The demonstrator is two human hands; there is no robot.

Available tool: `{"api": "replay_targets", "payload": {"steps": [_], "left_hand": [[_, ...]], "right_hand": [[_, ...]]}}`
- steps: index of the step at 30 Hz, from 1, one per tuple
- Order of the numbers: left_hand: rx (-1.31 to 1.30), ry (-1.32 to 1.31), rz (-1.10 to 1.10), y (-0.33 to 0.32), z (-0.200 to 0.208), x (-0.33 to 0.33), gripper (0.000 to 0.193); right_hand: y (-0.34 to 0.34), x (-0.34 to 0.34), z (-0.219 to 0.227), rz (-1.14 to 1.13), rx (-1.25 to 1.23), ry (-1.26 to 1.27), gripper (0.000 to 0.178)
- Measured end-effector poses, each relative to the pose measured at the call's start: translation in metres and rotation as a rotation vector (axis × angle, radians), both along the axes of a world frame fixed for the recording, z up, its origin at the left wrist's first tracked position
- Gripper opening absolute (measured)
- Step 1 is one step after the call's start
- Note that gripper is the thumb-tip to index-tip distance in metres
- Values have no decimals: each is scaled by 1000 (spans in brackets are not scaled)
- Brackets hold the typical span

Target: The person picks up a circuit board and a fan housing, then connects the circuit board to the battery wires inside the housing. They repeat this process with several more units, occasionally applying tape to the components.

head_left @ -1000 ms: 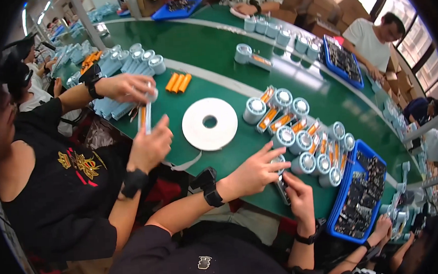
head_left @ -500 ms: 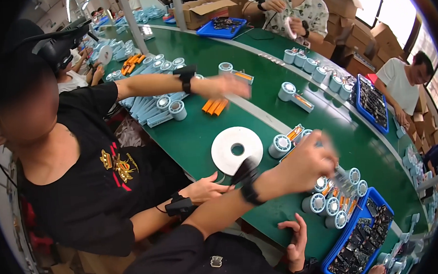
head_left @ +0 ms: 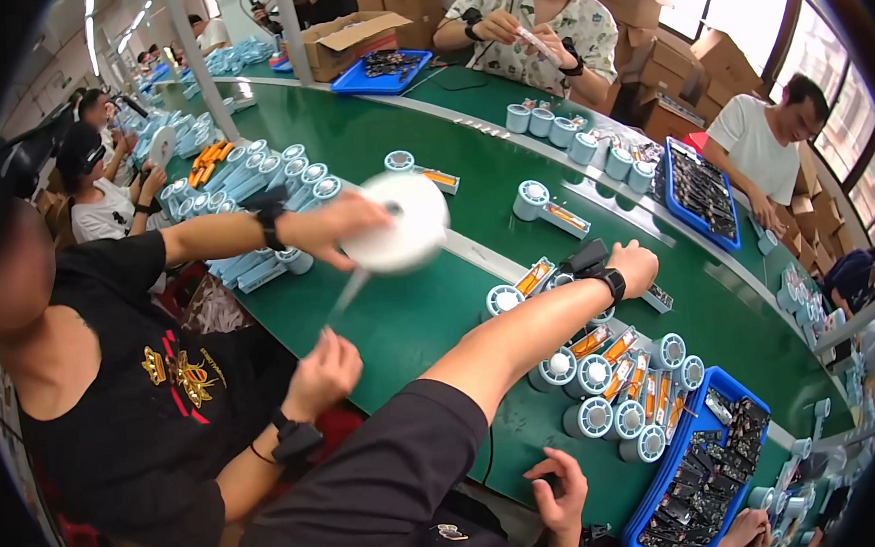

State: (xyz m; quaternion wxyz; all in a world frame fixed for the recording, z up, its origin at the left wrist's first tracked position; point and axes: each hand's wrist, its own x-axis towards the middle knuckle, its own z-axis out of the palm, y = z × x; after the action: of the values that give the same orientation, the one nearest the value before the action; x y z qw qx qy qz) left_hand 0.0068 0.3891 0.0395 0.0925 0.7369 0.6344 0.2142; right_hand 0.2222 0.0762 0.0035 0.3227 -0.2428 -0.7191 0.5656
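My left hand (head_left: 634, 266) reaches across to the middle of the green bench, its fingers curled downward and mostly hidden. From under it sticks the pale blue handle of a handheld fan (head_left: 658, 298) with a dark circuit board; the fan's head is hidden behind my wrist. My right hand (head_left: 561, 495) hovers at the near edge, fingers loosely bent and apart, holding nothing. Between my hands lies a cluster of pale blue handheld fans (head_left: 594, 417), their open handles showing orange cells. Right of them stands a blue tray (head_left: 632, 534) holding many black circuit boards.
On my left, a co-worker in black holds a white tape roll (head_left: 422, 219) with a strip pulled out. Two fans (head_left: 531, 200) lie spaced along the green bench (head_left: 440, 318). More fans (head_left: 271, 173) are piled beyond. Another blue tray (head_left: 731, 242) stands across from me.
My left hand has moved away from the fan cluster to mid-bench with a fan. The co-worker has lifted the tape roll off the bench. My view has shifted somewhat.
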Motion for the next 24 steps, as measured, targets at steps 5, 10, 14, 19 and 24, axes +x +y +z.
{"api": "replay_targets", "payload": {"steps": [5,10,14,19,24], "left_hand": [[4,-11,-66,12,23,-27,23],[-255,266,223,-9,24,-104,40],[117,318,382,-18,-29,-162,46],[374,-714,558,-23,5,-166,41],[308,-1158,26,-89,125,-152,31]], "right_hand": [[5,-1,-1,0,19,-44,46],[-2,7,-4,-71,3,-31,44],[-10,-6,20,-105,-269,-16,29],[-5,0,-3,-189,-203,25,33],[0,3,5,-261,-158,13,41]]}}
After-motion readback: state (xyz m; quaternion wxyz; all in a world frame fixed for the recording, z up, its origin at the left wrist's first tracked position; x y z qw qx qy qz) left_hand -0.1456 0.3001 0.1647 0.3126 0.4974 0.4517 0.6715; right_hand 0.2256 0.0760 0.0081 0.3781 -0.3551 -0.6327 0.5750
